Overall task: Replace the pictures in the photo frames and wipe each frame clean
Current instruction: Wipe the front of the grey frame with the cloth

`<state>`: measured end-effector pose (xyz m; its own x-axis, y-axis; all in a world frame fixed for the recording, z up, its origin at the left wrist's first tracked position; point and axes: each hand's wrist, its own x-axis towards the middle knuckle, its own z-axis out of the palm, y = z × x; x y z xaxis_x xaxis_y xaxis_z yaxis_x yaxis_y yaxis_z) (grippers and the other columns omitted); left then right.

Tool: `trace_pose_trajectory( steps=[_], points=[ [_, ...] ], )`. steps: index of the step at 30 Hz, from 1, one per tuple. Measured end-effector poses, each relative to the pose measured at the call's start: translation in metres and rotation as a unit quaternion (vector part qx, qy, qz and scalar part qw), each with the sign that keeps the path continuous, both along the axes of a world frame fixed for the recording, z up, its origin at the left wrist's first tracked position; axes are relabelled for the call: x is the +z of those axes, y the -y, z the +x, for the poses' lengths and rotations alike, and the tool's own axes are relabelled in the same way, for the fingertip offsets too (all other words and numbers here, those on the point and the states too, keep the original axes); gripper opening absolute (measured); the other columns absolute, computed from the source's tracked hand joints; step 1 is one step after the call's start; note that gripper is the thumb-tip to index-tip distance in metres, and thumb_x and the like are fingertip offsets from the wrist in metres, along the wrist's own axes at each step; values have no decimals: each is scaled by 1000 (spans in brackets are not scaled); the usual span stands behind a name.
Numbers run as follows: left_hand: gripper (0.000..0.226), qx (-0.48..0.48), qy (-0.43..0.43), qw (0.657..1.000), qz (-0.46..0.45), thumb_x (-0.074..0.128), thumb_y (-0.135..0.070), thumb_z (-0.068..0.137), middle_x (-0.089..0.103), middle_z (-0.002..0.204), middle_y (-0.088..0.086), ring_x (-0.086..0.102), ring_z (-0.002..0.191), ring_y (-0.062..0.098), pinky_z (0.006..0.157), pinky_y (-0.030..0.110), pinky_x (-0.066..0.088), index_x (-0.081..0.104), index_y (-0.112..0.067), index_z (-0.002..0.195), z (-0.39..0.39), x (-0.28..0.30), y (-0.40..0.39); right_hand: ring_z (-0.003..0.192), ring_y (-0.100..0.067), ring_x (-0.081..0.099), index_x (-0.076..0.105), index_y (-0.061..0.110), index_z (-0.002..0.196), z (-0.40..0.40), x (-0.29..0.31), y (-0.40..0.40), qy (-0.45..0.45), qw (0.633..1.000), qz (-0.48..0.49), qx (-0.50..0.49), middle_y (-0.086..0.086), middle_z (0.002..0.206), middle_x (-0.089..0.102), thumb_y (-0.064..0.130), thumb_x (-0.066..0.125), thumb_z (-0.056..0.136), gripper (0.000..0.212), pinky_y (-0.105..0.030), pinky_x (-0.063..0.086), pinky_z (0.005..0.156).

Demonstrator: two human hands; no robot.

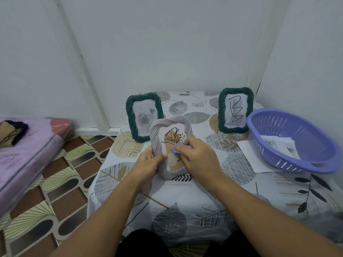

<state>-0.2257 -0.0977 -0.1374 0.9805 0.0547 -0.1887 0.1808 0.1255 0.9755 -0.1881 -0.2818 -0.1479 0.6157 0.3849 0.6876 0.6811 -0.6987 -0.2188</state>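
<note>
Grey frame [169, 130] at table [185, 201] centre, tilted back. Left hand [148, 161] at its 8 o'clock, fingers curled round the edge. Right hand [193, 154] at 4 o'clock, fingers pinching purple cloth [176, 148] against the glass. Green frames [143, 115] upright at 11 and 1; basket [291, 140] at 3.

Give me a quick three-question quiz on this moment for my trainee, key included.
1. True or false: both green frames, the left green frame and the right green frame, stand upright on the table.
2. Which hand presses the purple cloth on the grey frame? A left hand B right hand
3. Fill in: loose prints lie in the purple ____.

Key: 1 true; 2 B; 3 basket.
</note>
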Motion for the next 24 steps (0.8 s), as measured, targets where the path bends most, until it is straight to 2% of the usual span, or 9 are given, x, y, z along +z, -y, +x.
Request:
trace_pose_trajectory(
  steps=[4,8,15,18,21,24],
  points=[
    [35,2,0,1000,3,54,4,101,76,120,11,72,112,31,104,53,54,60,-12,132,-1,1,0,76,-17,55,77,25,105,-7,-5,3,-12,1000,2,8,2,92,58,29,72,96,12,-35,51,59],
    [32,2,0,1000,6,54,3,101,76,116,13,72,110,33,103,53,54,61,-12,129,-2,3,1,66,-11,47,77,30,113,-1,17,-7,-22,997,76,-18,5,90,52,36,65,97,20,-23,40,52],
    [29,5,-3,1000,4,56,1,101,77,115,12,73,108,31,102,53,55,61,-10,128,-3,4,0,66,-16,51,76,30,106,16,42,-28,-24,994,82,-68,5,90,51,30,69,95,13,-31,45,50],
    [29,6,2,1000,6,55,3,101,75,114,20,72,107,38,103,59,53,61,-7,127,-2,1,-1,65,-19,52,77,25,104,7,32,-34,-8,998,52,-40,2,88,51,32,64,98,16,-35,48,51],
    [31,3,8,1000,4,54,5,100,74,112,23,72,106,40,102,59,53,61,-7,128,-1,-1,-1,66,-19,53,77,22,101,0,27,-34,10,1000,20,-17,1,87,52,37,60,99,23,-34,49,52],
    [31,4,6,1000,3,54,5,101,75,115,20,71,110,40,101,54,55,61,-8,129,-2,0,-1,65,-19,51,77,27,104,11,32,-29,0,997,54,-51,2,88,52,31,66,97,14,-30,43,51]
  ],
)
